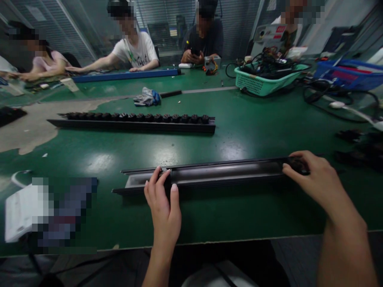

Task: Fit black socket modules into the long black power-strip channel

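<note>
Spanning the black channel (227,171) at five o'clock, you work wide — your left hand (163,199) at seven touches a small dark piece (170,179), grip unclear; well apart at four, your right hand (315,177) pinches a dark part (299,164), apparently to seat both squarely.

Green, green everywhere on the table (209,223), streaked with pale glare, and a grey-brown patch (36,123) breaks it up! The near rail (227,171) shows black edges and a silvery grey inside, the round piece (298,164) at its right end very dark. The far rail (134,126) comes in black, its row of knobs (166,118) black too. Now a grey-and-blue glove (145,97), a black stick (171,94), a blue bar (128,75)! Mint green on the holed basket (259,84), deep blue on the tub (353,79), and a white shirt (143,46) sporting a green-and-black print.
</note>
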A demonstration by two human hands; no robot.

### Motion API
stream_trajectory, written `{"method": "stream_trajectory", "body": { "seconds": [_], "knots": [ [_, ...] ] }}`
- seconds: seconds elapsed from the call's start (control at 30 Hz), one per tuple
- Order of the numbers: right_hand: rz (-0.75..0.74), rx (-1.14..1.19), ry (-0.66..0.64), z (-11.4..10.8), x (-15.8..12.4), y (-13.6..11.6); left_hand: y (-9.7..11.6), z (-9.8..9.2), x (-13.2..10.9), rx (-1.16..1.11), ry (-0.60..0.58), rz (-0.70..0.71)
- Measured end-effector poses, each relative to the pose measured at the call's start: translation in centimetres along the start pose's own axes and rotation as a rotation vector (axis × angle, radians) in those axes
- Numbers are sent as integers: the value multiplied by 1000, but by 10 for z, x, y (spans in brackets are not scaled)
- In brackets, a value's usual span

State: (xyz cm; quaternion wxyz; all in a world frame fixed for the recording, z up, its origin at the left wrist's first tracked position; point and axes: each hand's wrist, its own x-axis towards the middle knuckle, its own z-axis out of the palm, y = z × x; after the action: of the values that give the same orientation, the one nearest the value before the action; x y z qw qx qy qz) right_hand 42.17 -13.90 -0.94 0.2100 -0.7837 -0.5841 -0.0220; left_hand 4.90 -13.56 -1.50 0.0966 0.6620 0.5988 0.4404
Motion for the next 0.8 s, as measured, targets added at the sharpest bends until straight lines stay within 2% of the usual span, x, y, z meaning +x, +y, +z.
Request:
{"method": "stream_trajectory", "body": {
  "seconds": [0.33,0.53,0.8],
  "knots": [
    [18,-102,73,-1,5,47,0,1,0,3,7,15],
    [35,-86,101,-1,9,65,-2,1,0,27,6,28],
    [102,-129,87,0,14,93,-1,0,0,16,8,30]
  ]
}}
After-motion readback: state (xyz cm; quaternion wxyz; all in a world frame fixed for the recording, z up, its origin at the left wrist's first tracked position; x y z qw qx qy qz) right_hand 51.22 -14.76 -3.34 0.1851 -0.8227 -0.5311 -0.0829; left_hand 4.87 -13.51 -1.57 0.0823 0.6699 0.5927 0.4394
